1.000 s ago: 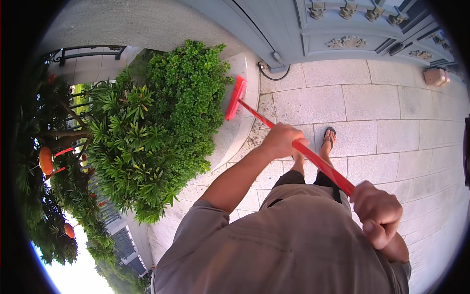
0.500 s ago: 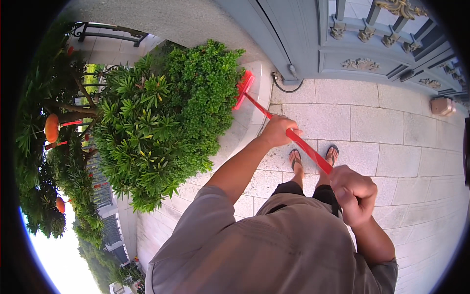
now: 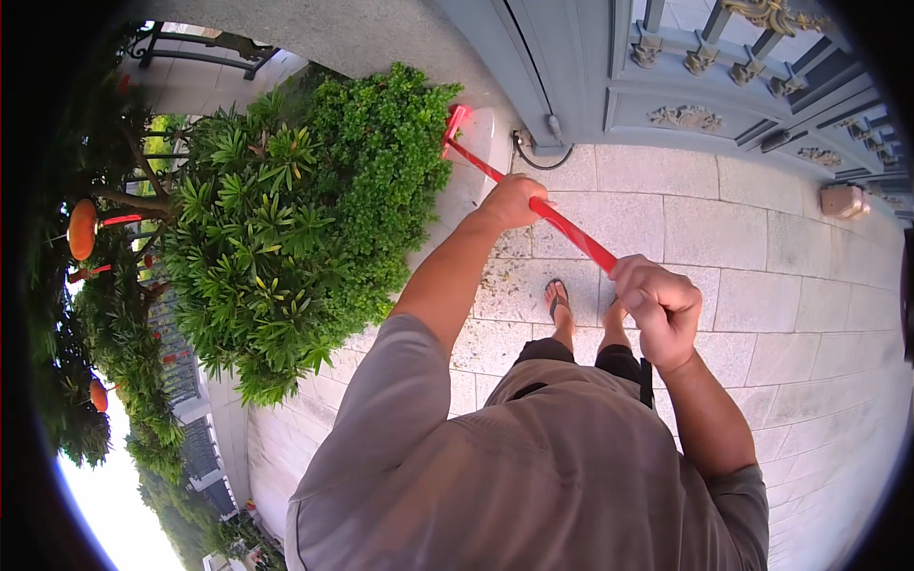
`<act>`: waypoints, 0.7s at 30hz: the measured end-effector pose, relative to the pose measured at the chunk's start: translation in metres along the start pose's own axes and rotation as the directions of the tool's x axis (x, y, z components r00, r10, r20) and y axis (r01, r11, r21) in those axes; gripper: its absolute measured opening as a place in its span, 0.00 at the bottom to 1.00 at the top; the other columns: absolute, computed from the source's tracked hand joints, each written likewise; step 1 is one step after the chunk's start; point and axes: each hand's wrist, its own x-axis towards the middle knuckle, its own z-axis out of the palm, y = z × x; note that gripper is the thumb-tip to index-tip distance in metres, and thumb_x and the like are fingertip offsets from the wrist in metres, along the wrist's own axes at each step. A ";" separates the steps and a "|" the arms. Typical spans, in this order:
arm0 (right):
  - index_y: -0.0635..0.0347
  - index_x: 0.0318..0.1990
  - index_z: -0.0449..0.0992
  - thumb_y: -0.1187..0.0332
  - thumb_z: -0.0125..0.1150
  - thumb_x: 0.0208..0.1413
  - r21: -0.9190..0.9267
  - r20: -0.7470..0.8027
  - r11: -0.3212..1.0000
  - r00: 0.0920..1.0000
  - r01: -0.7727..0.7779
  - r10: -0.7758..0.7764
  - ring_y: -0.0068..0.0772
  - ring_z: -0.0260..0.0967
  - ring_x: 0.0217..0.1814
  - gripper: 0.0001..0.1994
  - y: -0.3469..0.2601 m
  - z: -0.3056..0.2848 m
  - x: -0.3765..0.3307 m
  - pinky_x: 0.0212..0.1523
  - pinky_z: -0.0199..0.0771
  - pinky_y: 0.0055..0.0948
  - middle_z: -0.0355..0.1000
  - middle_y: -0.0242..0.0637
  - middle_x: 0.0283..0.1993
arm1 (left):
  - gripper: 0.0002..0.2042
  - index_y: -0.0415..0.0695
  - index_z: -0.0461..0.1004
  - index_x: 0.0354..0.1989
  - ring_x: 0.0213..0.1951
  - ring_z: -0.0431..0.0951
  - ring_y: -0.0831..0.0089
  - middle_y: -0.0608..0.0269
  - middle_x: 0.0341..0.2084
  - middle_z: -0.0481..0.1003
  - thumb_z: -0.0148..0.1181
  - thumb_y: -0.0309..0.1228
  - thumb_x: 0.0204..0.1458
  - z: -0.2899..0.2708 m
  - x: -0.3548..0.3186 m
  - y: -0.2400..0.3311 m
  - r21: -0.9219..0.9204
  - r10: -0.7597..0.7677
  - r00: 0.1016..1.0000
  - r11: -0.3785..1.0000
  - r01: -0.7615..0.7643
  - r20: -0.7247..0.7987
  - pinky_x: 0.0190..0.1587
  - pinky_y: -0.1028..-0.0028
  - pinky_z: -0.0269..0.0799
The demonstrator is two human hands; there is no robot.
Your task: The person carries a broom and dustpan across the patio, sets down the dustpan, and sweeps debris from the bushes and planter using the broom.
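Lanterns point(image 3: 82, 229), orange, hanging among dark leaves at the far left. Next, dense green shrubs point(image 3: 286, 247), bulging toward a pale curved kerb point(image 3: 462, 195). Red broom head point(image 3: 457, 124) over the kerb, just beside the shrubs' right edge and near the grey wall point(image 3: 381, 38); cannot tell whether touching leaves or stone. From there, red handle point(image 3: 575, 235) slanting down to the right, past the kerb's rim and out over the paving point(image 3: 728, 224). Left hand point(image 3: 514, 202) partway along, fingers wrapped tight round the handle. Below, dark scattered bits point(image 3: 488, 282) on the paving near the kerb. Black hose point(image 3: 545, 168) curving at the foot of the blue-grey gate point(image 3: 685, 119). Right hand point(image 3: 659, 303) at the near end of the handle, fingers clenched round it. Broadest room for moving to the right of both hands, bounded above by the gate's lower edge, with a pinkish box point(image 3: 845, 202) beside that edge.
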 end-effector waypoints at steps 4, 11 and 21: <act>0.62 0.17 0.63 0.78 0.59 0.49 -0.018 0.005 0.999 0.999 -0.047 0.047 0.35 0.64 0.24 0.13 -0.068 0.006 -0.027 0.34 0.69 0.37 0.65 0.36 0.20 | 0.20 0.43 0.74 0.16 0.25 0.75 0.50 0.51 0.17 0.73 0.70 0.45 0.50 0.016 -0.027 0.058 -0.088 0.054 0.992 0.995 -0.044 0.116 0.30 0.58 0.70; 0.48 0.13 0.64 0.62 0.70 0.50 0.035 0.084 0.999 0.996 0.024 -0.026 0.22 0.62 0.13 0.20 -0.179 -0.017 -0.043 0.26 0.74 0.28 0.65 0.24 0.11 | 0.23 0.46 0.72 0.13 0.21 0.77 0.53 0.56 0.14 0.73 0.68 0.48 0.51 -0.001 -0.097 0.188 -0.067 0.053 0.997 0.997 -0.049 0.060 0.27 0.57 0.70; 0.61 0.16 0.63 0.78 0.56 0.46 0.071 0.130 0.996 0.991 -0.050 0.040 0.36 0.62 0.19 0.11 -0.112 0.036 -0.021 0.25 0.65 0.37 0.64 0.36 0.16 | 0.20 0.45 0.74 0.16 0.24 0.76 0.47 0.53 0.16 0.74 0.67 0.45 0.53 0.000 -0.095 0.107 -0.062 -0.082 0.996 0.995 0.081 -0.023 0.31 0.55 0.71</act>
